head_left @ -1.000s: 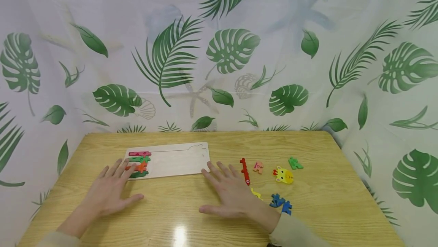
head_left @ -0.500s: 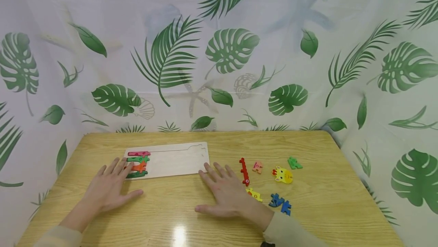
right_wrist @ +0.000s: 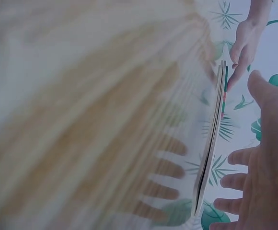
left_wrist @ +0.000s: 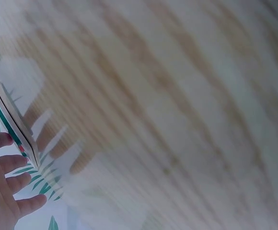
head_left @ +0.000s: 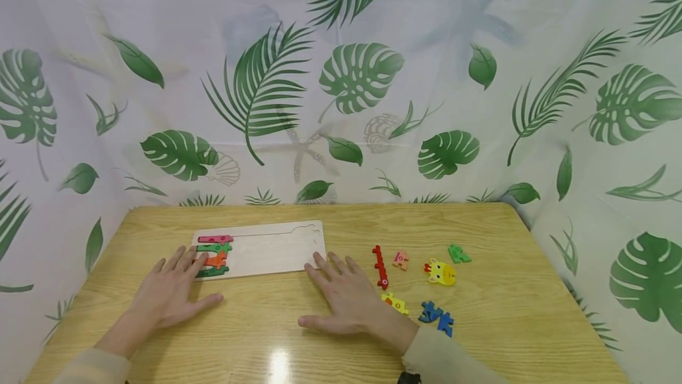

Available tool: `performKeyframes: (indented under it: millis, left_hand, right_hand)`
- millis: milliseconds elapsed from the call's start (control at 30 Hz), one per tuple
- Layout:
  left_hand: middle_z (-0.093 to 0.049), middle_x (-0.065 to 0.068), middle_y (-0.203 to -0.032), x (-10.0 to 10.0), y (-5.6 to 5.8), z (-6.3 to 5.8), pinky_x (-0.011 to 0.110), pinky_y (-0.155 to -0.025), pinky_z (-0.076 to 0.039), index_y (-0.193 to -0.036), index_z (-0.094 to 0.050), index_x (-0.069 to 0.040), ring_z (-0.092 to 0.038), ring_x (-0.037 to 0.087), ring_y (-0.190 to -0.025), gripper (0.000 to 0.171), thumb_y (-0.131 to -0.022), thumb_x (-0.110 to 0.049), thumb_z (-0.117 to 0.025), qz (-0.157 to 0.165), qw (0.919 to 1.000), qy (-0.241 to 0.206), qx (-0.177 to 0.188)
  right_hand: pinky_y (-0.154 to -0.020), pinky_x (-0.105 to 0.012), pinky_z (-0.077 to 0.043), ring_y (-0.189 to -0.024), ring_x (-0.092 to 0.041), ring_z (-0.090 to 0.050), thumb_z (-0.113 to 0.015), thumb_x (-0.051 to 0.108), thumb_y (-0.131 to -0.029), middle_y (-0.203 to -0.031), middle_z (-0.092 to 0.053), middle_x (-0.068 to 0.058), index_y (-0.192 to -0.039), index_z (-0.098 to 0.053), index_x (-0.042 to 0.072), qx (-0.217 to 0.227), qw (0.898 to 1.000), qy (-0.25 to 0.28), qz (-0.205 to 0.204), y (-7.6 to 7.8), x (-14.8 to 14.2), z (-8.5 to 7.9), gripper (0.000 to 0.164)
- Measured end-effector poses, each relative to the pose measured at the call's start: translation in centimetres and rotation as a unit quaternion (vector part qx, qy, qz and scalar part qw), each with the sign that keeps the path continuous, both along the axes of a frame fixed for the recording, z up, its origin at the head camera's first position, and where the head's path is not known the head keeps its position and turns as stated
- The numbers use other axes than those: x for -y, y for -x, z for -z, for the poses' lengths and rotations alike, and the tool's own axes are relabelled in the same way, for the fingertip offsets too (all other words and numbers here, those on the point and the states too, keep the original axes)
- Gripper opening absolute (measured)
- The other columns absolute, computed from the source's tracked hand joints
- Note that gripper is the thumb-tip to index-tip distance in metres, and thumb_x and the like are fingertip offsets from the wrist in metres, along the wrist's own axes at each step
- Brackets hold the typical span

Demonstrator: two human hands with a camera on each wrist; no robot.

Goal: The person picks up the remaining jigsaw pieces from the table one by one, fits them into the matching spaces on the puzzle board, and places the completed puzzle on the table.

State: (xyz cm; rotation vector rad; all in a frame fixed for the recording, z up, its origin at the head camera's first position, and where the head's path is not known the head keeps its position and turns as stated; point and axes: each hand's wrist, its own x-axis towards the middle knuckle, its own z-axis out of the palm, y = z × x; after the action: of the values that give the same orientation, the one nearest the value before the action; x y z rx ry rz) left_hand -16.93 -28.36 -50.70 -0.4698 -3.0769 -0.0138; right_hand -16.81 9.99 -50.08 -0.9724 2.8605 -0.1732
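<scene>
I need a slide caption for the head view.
Left hand and right hand spread at a partly filled puzzle board, a yellow giraffe-head piece among loose pieces on the table.

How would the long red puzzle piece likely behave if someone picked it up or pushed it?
The long red puzzle piece is far slimmer than the right hand, so probably light. Lying flat on the table, it would likely slide or swivel rather than roll.

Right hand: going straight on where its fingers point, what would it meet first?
Likely the wooden puzzle board at its near right corner; the right hand overlaps it in the head view, though contact is unclear.
</scene>
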Motion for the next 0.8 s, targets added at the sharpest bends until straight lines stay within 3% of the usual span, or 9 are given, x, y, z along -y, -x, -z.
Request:
performKeyframes:
  millis: [800]
  left_hand:
    - [-0.047, 0.028, -0.161, 0.18, -0.17, -0.07, 0.071, -0.116, -0.043, -0.156, -0.049, -0.002, -0.041, 0.052, -0.151, 0.103, -0.09, -0.081, -0.056, -0.01, 0.9999, -0.009, 0.004]
  right_hand:
    - [-0.131, -0.062, -0.028, -0.162, -0.037, -0.029, -0.04, 0.087, -0.091, -0.176, -0.03, -0.008, -0.165, -0.037, 0.018, 0.031, 0.999, -0.018, 0.014, 0.17, 0.25, -0.3, 0.102]
